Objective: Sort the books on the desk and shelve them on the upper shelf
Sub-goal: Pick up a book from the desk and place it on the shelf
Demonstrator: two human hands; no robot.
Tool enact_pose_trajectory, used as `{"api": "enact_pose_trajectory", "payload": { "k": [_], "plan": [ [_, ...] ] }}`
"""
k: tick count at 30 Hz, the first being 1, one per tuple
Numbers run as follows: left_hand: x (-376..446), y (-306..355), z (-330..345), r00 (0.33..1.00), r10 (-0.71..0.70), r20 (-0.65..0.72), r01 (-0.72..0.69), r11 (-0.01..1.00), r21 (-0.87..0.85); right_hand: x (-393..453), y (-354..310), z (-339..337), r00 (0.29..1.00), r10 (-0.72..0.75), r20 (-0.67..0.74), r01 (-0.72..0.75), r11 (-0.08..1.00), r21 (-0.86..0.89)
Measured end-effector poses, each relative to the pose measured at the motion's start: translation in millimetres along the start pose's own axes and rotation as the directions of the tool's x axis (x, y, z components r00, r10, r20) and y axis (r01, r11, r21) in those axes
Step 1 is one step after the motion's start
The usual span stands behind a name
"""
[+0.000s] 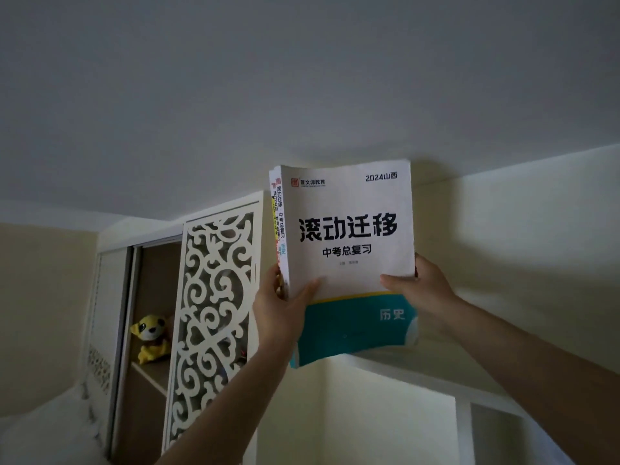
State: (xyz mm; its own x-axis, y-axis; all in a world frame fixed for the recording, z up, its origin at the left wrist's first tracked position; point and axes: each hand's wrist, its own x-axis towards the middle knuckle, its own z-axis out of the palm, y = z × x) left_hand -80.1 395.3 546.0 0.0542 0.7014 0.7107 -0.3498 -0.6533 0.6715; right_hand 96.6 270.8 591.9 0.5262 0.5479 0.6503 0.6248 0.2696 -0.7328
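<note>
I hold a small stack of books (349, 229) upright and high, close under the ceiling. The front book has a white cover with large black characters and a teal band at the bottom. At least one more book shows behind it by its spine. My left hand (278, 307) grips the stack's left side at the spines, thumb on the front cover. My right hand (422, 290) grips the right edge, thumb on the cover. The stack's bottom hangs just above the white upper shelf (419, 374).
A white carved openwork panel (214, 317) stands just left of the books. Behind it is a cupboard with a yellow plush toy (151, 337) on a shelf. White shelf compartments (396, 424) lie below the books. The ceiling is close above.
</note>
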Motion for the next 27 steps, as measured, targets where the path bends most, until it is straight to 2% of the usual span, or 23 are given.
{"api": "enact_pose_trajectory", "payload": {
  "k": [8, 14, 18, 20, 23, 25, 27],
  "plan": [
    [48.3, -50.4, 4.5, 0.993, 0.114, -0.028, -0.108, 0.982, 0.153, 64.0, 48.5, 54.9, 0.992, 0.125, 0.012, -0.125, 0.984, 0.127],
    [66.5, -77.2, 6.8, 0.987, 0.158, -0.01, -0.156, 0.981, 0.112, 100.4, 67.4, 89.0, 0.976, 0.21, 0.052, -0.216, 0.933, 0.287],
    [81.9, -90.6, 8.9, 0.994, 0.093, -0.058, -0.091, 0.995, 0.032, 120.7, 79.0, 104.6, 0.973, 0.219, 0.075, -0.232, 0.932, 0.28],
    [89.4, -98.0, 11.1, 0.994, 0.075, -0.085, -0.073, 0.997, 0.015, 128.8, 85.2, 109.4, 0.975, 0.209, 0.079, -0.222, 0.944, 0.243],
    [97.5, -107.6, 14.5, 0.991, 0.05, -0.122, -0.048, 0.999, 0.019, 132.3, 93.6, 111.8, 0.988, 0.14, 0.06, -0.144, 0.986, 0.081],
    [100.6, -111.1, 18.1, 0.989, 0.043, -0.142, -0.04, 0.999, 0.029, 126.8, 97.1, 111.0, 0.988, 0.095, 0.123, -0.085, 0.993, -0.083],
    [102.5, -113.0, 21.8, 0.985, 0.037, -0.171, -0.032, 0.999, 0.033, 121.5, 98.7, 113.3, 0.959, 0.146, 0.242, -0.061, 0.943, -0.328]
  ]
}}
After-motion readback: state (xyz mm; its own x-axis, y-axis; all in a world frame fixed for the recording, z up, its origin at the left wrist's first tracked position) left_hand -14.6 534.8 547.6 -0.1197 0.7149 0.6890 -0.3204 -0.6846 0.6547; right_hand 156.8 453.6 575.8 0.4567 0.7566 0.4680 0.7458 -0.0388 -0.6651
